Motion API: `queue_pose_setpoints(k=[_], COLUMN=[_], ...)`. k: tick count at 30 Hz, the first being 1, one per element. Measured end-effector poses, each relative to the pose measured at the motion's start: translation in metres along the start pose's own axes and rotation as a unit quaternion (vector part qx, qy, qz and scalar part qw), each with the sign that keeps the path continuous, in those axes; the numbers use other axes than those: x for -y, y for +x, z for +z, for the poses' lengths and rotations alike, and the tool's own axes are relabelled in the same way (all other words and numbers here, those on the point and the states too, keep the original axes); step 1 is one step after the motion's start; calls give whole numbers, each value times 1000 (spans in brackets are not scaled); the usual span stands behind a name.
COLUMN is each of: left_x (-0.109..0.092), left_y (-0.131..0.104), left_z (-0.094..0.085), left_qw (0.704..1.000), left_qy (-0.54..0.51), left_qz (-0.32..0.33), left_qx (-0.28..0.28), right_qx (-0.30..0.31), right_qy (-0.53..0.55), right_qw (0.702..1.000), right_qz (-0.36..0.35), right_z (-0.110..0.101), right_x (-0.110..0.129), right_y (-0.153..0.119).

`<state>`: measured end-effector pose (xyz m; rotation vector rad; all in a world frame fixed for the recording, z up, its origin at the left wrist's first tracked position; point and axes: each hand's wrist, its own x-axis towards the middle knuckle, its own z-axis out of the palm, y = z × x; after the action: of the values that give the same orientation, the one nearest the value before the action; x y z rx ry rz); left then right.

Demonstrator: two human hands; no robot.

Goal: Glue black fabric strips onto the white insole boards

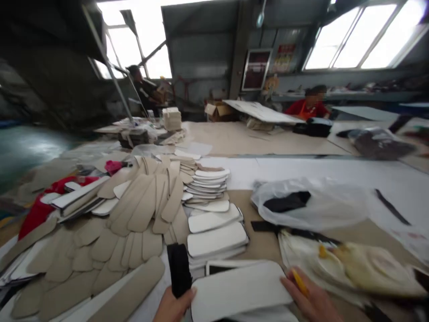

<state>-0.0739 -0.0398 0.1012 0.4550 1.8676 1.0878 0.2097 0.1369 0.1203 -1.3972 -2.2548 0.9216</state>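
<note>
Near the bottom centre, my left hand (174, 305) is closed around a dark black bundle (179, 268) that looks like folded fabric strips. Its thumb meets the left end of a white rounded panel (241, 290). At the panel's right end, my right hand (313, 297) is closed, with a slim yellow tool (300, 281) standing out of the grip. Its fingertips touch the panel's edge; the tool's kind cannot be made out. Just behind lies a stack of similar white panels (217, 239). More pale panels lie under the held one.
Many beige panels (142, 203) spread in piles on the left. A clear plastic bag (321, 205) with black material lies to the right, above a stained yellowish cloth (365, 268). Across the table sits a person in red (306, 109); another person (142, 89) is at far left.
</note>
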Motion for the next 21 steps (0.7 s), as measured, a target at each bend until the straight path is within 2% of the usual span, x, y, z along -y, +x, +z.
queue_pose_setpoints(k=[2, 3, 6, 10, 13, 18, 21], left_x=[14, 19, 27, 27, 27, 34, 37], left_y=[-9, -12, -15, -14, -14, -17, -18], left_z=[11, 17, 33, 47, 51, 49, 48], left_qw=[998, 997, 989, 967, 959, 968, 960], left_qy=[26, 48, 141, 253, 279, 252, 280], left_qz=[-12, -19, -28, -35, -45, -2, -6], left_qx=[50, 55, 27, -12, -9, 1, -8], right_qx=[9, 21, 41, 47, 45, 34, 8], right_qy=[-43, -69, -132, -183, -215, -234, -218], right_qw=[999, 997, 988, 980, 973, 968, 972], right_qz=[16, 31, 63, 64, 68, 83, 82], right_z=[-1, 1, 11, 24, 28, 33, 24], right_x=[-12, -18, -36, -51, -52, -50, -49], right_y=[-24, -34, -57, -67, -69, -82, -86])
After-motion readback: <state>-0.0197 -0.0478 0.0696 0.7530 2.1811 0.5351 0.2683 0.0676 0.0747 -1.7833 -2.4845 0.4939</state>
